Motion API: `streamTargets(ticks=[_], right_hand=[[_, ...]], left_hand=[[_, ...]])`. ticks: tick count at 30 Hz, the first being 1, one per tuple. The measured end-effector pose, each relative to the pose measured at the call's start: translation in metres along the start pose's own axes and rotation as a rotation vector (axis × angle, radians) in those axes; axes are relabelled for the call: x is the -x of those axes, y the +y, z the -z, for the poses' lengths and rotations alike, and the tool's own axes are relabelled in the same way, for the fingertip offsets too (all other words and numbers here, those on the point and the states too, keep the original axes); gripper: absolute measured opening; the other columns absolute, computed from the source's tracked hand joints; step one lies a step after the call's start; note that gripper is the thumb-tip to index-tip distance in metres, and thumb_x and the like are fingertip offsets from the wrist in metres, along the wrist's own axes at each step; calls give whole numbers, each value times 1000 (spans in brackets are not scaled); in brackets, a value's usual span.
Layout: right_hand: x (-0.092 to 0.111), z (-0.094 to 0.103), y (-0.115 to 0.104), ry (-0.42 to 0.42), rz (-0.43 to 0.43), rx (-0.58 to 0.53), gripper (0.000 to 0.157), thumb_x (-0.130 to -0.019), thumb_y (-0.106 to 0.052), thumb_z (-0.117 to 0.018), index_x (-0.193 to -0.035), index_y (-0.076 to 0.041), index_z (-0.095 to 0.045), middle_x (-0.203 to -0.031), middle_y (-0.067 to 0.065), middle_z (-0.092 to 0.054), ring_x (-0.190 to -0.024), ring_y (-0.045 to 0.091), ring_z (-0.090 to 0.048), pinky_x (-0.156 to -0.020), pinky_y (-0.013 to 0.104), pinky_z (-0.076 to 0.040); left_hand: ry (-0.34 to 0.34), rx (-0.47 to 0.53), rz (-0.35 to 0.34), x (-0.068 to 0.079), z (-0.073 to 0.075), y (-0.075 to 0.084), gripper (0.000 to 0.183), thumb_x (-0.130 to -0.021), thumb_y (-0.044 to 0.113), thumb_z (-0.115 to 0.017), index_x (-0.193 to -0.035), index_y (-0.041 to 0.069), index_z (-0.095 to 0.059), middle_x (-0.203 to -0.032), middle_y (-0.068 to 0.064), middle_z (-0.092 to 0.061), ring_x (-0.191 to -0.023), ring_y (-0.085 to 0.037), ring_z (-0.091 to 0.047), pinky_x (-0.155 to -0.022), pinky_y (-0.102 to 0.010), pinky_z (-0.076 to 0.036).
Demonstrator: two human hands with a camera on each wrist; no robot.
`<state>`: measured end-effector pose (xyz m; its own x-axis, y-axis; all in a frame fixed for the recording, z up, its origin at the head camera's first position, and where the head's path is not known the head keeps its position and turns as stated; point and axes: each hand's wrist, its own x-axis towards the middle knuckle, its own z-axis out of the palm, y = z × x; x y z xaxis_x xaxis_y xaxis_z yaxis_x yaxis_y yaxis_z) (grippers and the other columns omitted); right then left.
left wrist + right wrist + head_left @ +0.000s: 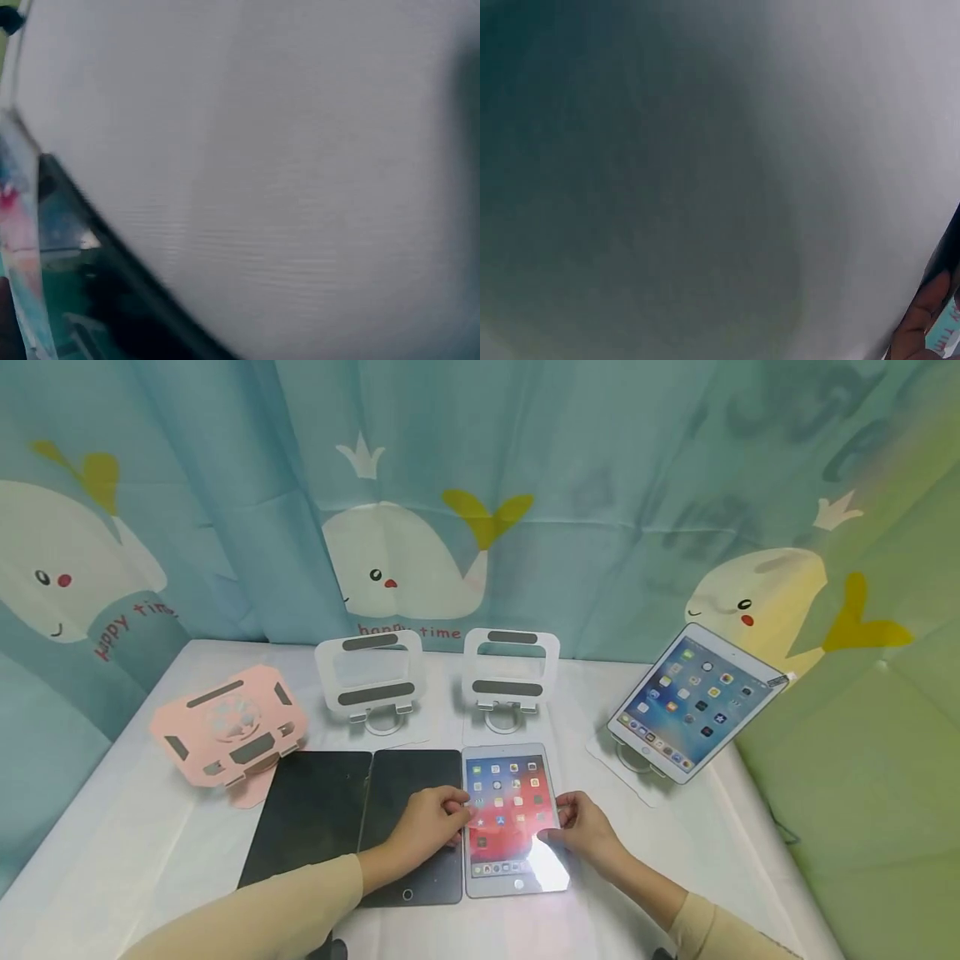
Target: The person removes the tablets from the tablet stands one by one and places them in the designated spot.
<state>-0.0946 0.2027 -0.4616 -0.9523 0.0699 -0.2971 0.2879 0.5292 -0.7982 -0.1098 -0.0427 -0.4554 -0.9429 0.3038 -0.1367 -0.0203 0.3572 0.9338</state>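
Observation:
A white-framed tablet (510, 814) lies on the table with its screen lit, showing app icons on a red and blue background. My left hand (423, 827) reaches across a black tablet and holds the white tablet's left edge with bent fingers. At the right edge, my right hand (585, 831) grips it, the thumb over the border. Two dark tablets lie side by side to the left: the nearer-to-centre black tablet (401, 777) and another black tablet (315, 802). Both wrist views show mostly blurred white tabletop, with fingertips (915, 322) at the right wrist view's corner.
Behind stand a pink tablet stand (225, 718), a white stand (375, 685) and a second white stand (510, 677). On the right, another lit tablet (693, 702) leans on a stand. A whale-print curtain (585, 568) closes off the table's back.

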Motion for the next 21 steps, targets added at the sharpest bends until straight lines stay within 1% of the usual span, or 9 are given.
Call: streamTargets(ticks=[2,5,8,11,12,15,18,21], right_hand=[[2,-1,1,3,27,42,51,-65,-1,-81,-106,6,-52,-78,5,-50,-71,15,-47,-60,22,-42],[4,0,0,-9,64,98,50,-66,-4,-82,-105,5,-53,-76,3,-51,-70,14,-48,-60,22,-41],[5,4,-5,-52,81,173,42,-72,-8,-80,-102,2,-54,-73,2,-52,-63,13,-49,-54,22,-42],[5,10,-12,-90,77,222,32,-78,-12,-76,-99,0,-56,-69,2,-53,-55,12,-52,-49,23,-44],[5,13,-15,-99,74,219,30,-79,-13,-75,-98,0,-57,-68,2,-54,-53,13,-53,-48,24,-44],[4,19,-22,-91,69,200,28,-80,-15,-75,-98,0,-58,-69,3,-54,-54,14,-56,-51,25,-46],[3,24,-27,-53,88,180,30,-80,-15,-75,-99,1,-59,-71,3,-54,-56,14,-57,-53,24,-49],[1,28,-31,7,106,143,32,-81,-14,-74,-102,2,-57,-75,4,-54,-58,13,-57,-54,24,-52]], left_hand=[[14,-22,-29,0,3,3,31,-88,13,-65,-110,-9,-63,-74,-3,-60,-54,-11,-58,-53,-20,-52],[36,-68,-33,-1,4,5,31,-87,16,-66,-109,-6,-64,-76,-1,-62,-57,-9,-56,-54,-19,-50],[60,-124,-28,-2,3,4,28,-85,16,-68,-106,-2,-67,-77,0,-62,-61,-7,-54,-55,-19,-47],[83,-134,-56,-4,1,3,26,-83,16,-70,-103,-1,-68,-76,0,-63,-63,-7,-53,-57,-20,-45],[86,-130,-74,-5,0,4,27,-83,16,-70,-104,-1,-68,-77,0,-63,-63,-7,-53,-57,-20,-45],[74,-112,-122,-7,-2,8,32,-82,16,-71,-109,-2,-66,-78,-1,-63,-61,-6,-53,-55,-21,-45],[43,-93,-151,-10,-3,14,37,-83,16,-71,-115,-2,-64,-80,-1,-62,-59,-5,-54,-53,-20,-47],[53,-92,-181,-16,-4,19,35,-83,16,-71,-114,-1,-65,-78,0,-61,-58,-4,-54,-53,-20,-47]])
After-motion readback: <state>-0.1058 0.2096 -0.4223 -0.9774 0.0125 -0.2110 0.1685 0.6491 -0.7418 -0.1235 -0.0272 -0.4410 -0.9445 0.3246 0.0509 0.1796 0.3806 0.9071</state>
